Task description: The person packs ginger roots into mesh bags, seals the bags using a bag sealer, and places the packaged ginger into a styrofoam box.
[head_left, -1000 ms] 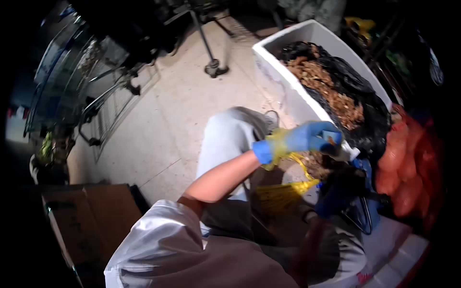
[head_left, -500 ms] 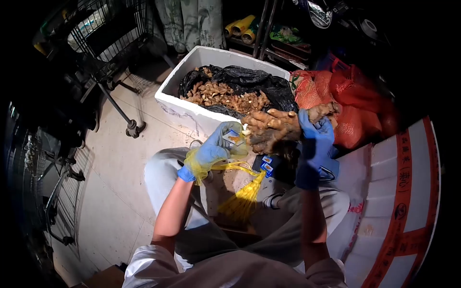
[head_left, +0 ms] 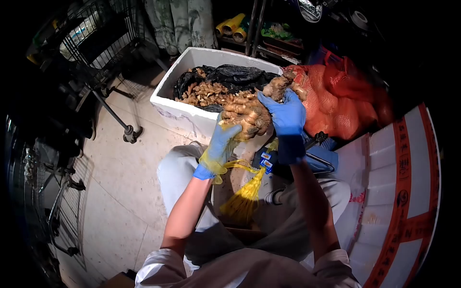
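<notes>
My left hand (head_left: pixel 222 144), in a blue glove with yellow netting (head_left: pixel 211 165) around its wrist and palm, grips a large knobbly ginger root (head_left: pixel 247 114) from below. My right hand (head_left: pixel 288 113), also blue-gloved, is closed around a smaller ginger part (head_left: pixel 278 88) up and to the right. Its fingers hide whether the two parts are still joined. Below the hands, a bundle of yellow mesh bags (head_left: pixel 244 197) with blue-and-white tags (head_left: pixel 266 162) hangs between my legs. Behind the ginger stands a white foam box (head_left: pixel 185 113) holding more ginger (head_left: pixel 206 92) on a black plastic bag (head_left: pixel 240 74).
Red mesh sacks (head_left: pixel 321 101) lie right of the box. A white foam box with red tape (head_left: pixel 384 192) flanks my right leg. To the left is a wire shopping cart (head_left: pixel 103 48) on the tiled floor (head_left: pixel 115 177). Yellow rolls (head_left: pixel 234 25) rest on a shelf behind.
My left hand has moved up from below the ginger and now grips it. My right hand has shifted left and up, tilting the smaller part. The view has shifted slightly.
</notes>
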Demonstrator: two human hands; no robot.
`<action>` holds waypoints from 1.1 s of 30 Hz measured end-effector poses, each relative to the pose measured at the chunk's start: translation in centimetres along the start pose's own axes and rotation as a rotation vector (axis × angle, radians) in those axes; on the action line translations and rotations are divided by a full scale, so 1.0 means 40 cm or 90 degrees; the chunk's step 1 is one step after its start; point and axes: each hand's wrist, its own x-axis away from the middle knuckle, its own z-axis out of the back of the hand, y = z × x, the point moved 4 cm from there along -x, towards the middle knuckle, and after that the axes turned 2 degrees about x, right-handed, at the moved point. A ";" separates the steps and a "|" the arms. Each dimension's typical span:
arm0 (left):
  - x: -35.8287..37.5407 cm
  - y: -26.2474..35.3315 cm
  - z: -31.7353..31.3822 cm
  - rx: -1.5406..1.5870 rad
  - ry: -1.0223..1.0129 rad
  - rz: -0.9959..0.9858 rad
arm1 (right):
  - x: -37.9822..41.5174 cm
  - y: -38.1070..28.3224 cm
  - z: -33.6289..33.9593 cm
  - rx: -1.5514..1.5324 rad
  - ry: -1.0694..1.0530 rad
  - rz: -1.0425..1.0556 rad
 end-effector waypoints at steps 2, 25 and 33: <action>-0.006 -0.008 0.004 0.061 0.018 0.014 | -0.001 -0.016 -0.004 0.221 0.019 0.022; 0.150 -0.089 -0.050 0.227 -0.108 0.366 | 0.097 0.154 0.166 0.012 -0.311 0.429; 0.259 -0.184 0.001 0.311 -0.366 0.421 | 0.204 0.167 -0.110 -0.158 -0.873 -0.191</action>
